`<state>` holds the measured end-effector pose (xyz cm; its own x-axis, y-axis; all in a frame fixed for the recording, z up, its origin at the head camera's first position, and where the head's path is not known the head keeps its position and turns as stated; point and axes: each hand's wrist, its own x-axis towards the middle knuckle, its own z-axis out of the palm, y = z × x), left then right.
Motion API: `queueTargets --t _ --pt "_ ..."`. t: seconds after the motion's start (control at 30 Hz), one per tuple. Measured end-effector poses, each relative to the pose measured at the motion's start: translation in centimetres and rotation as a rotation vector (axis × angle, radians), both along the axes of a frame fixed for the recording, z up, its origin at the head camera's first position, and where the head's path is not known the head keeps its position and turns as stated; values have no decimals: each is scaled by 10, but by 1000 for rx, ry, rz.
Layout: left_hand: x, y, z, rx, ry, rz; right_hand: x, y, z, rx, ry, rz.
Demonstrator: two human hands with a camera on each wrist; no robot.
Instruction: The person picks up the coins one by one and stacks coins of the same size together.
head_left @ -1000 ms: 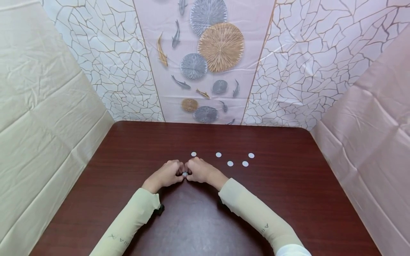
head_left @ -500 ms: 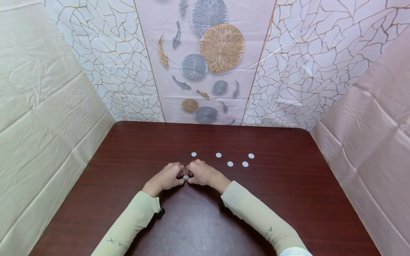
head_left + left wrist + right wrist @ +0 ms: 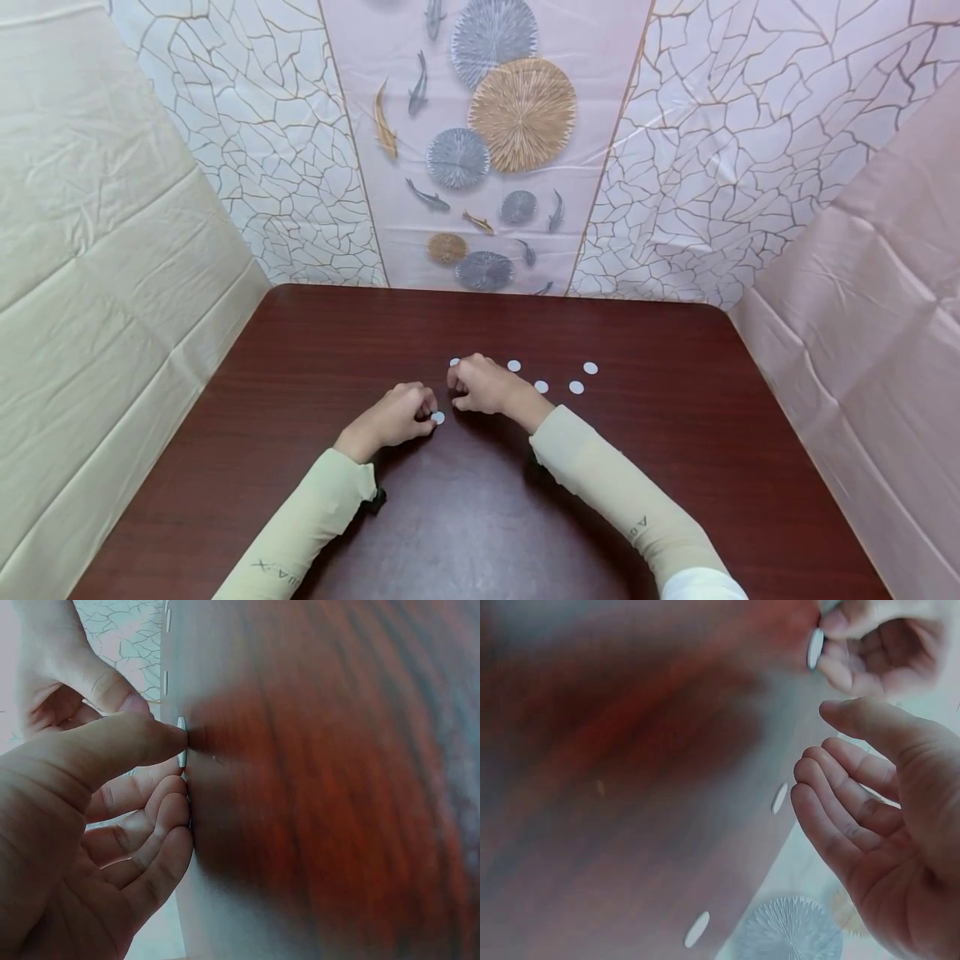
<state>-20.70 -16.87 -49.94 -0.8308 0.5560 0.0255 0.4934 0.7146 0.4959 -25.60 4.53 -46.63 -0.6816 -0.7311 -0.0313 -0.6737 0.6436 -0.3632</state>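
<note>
A small white round disc [image 3: 438, 418] lies at the tabletop beside my left hand [image 3: 392, 421]. The left thumb and forefinger pinch its edge, and the left wrist view shows this disc [image 3: 182, 754] edge-on by the thumb tip. To the right and a little farther back, my right hand [image 3: 489, 387] hovers low with its fingers loosely bent. In the right wrist view the right hand [image 3: 881, 802] has a gap between thumb and fingers, with nothing in it. Just behind its fingertips is another white disc [image 3: 454, 362], partly hidden.
Several more white discs lie flat to the right, among them one disc [image 3: 513, 366], a nearer disc [image 3: 576, 387] and the rightmost disc [image 3: 591, 367]. They rest on a dark red-brown wooden table [image 3: 675, 467]. Patterned cloth [image 3: 517, 167] hangs behind the table's far edge.
Both hands were together at the near disc. The right hand has let go of it and moved right and away, toward the far discs. The left hand stays at the disc.
</note>
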Motion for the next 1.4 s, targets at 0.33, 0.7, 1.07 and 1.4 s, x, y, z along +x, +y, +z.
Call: queueTargets --t 0.33,0.7,1.07,1.4 --pt "-1 -1 -1 -6 0 5 -30 3 3 48 19 -48" --pt "0 -1 -1 -4 5 -3 -54 0 -2 97 20 -55" --pt "-1 -2 -3 -13 12 -2 -69 -9 -5 118 -24 -62" --pt "-1 -1 -2 -14 4 1 -79 -17 -2 189 -68 -35"
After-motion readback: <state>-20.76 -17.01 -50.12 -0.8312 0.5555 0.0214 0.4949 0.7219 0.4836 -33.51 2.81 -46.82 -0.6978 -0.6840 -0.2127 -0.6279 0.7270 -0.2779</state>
